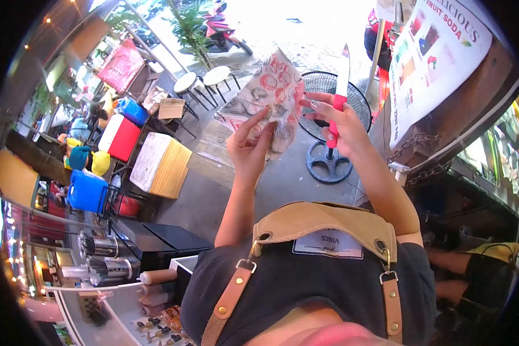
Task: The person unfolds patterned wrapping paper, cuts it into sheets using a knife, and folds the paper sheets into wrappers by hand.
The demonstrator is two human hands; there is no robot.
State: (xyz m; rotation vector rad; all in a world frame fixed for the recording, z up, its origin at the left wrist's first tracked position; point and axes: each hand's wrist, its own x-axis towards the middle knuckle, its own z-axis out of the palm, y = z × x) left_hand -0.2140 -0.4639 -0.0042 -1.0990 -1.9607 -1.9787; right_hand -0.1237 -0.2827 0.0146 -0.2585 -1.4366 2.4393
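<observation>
In the head view, my left hand (252,140) pinches the lower part of a sheet of printed paper (273,87), which has red and dark drawings and stands up in front of me. My right hand (345,124) is wrapped round the red handle of a knife (342,75). The blade points upward, away from me. Some fingers of my right hand reach out toward the paper's right edge; whether they touch it I cannot tell.
A black standing fan (330,164) is beyond my hands. White stools (218,75), a red cooler (119,137) and a foam box (155,164) are at the left. A hanging banner (429,63) is at the right. Someone's bare legs (448,262) show at the lower right.
</observation>
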